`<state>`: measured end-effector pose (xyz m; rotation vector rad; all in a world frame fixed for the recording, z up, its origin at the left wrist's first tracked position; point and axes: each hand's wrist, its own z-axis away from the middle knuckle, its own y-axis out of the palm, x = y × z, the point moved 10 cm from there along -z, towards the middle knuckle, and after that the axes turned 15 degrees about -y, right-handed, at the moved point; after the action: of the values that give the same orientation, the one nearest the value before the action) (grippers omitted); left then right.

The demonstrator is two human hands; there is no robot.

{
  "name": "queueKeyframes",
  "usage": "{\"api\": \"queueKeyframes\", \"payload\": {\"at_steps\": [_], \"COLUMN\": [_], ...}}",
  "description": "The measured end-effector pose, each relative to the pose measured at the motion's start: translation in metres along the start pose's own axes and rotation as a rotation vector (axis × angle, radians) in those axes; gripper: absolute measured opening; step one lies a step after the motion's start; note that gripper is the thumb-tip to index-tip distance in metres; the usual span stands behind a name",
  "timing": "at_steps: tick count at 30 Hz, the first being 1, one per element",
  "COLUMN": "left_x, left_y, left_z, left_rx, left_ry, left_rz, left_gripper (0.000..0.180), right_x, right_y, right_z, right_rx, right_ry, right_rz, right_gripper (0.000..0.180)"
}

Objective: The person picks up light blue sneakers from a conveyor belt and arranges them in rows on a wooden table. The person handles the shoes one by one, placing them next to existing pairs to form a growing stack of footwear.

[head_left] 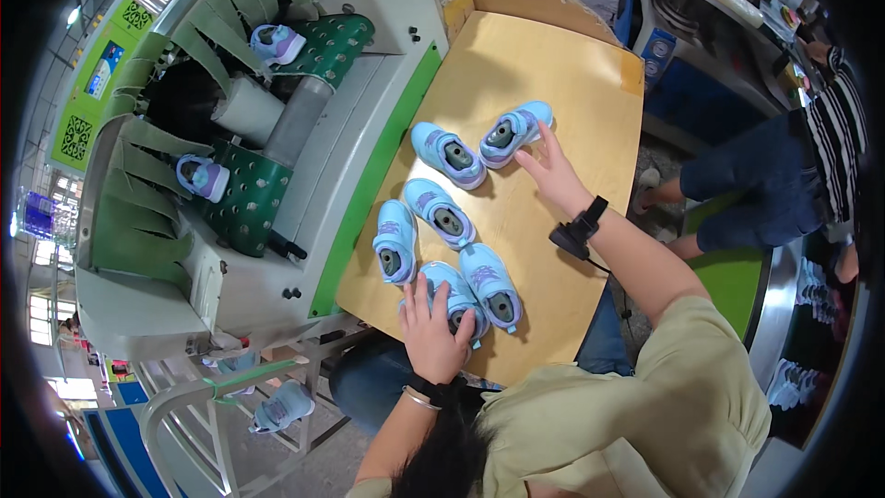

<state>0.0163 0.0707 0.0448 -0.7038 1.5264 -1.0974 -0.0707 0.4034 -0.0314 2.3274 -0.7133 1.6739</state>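
Several light-blue children's shoes with purple trim lie in pairs on a wooden tabletop, dark inserts showing in their openings. My right hand is at the far-right shoe, thumb and fingers apart along its right side; whether it touches the shoe is unclear. Over the nearest shoe my left hand rests with fingers spread, partly hiding it. Beside that one lies its neighbour. Further left are two more shoes, one outer and one inner. Another shoe sits by the far-right one.
To the left stands a machine with a green dotted conveyor belt, hanging green flaps and two shoes on the belt. Below it, more shoes sit on a metal rack. A person in a striped top is at the right.
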Motion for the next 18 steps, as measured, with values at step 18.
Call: {"api": "queueKeyframes", "payload": {"at_steps": [18], "left_x": [-0.001], "left_y": [-0.006], "left_z": [0.003], "left_rx": [-0.048], "left_ry": [-0.013], "left_rz": [0.045], "left_gripper": [0.055], "right_x": [0.035], "right_y": [0.145], "right_z": [-0.05], "right_rx": [0.461], "right_ry": [-0.234], "right_rz": [0.496], "right_gripper": [0.065]}}
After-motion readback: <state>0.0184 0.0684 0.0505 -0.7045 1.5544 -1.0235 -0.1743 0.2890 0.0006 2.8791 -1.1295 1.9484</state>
